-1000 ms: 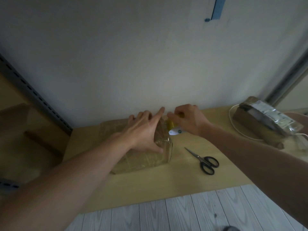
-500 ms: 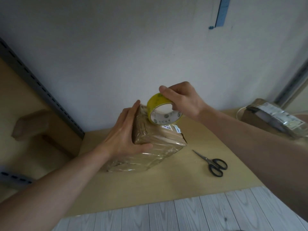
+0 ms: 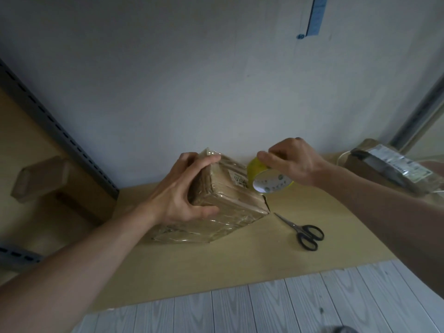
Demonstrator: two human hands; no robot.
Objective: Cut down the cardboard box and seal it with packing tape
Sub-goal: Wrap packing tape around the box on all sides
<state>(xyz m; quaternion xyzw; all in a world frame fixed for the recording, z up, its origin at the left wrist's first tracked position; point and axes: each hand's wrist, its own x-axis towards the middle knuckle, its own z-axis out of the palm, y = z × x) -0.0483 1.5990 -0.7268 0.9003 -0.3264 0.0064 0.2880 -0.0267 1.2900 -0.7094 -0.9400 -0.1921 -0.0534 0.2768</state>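
On the pale wooden tabletop (image 3: 216, 272), against a plain white wall, a brown cardboard box (image 3: 228, 207) wrapped in glossy clear tape sits tilted, its lower part resting on the wood and its far left corner raised. The left hand (image 3: 182, 191) grasps the box's left end, with fingers curled over the upper far edge and the thumb pressed against the near face. The right hand (image 3: 288, 162) clutches a yellow roll of packing tape (image 3: 271, 182) with a white inner core, thumb and fingers wrapped over its top. The roll hangs just beside the box's upper right edge, next to a small white label (image 3: 240, 180); whether roll and box touch cannot be told. Black-handled metal scissors (image 3: 305, 231) lie closed on the table to the right of the box, blades pointing towards it, apart from it. Farther right rests a brown parcel with a clear plastic label sleeve (image 3: 389, 169).
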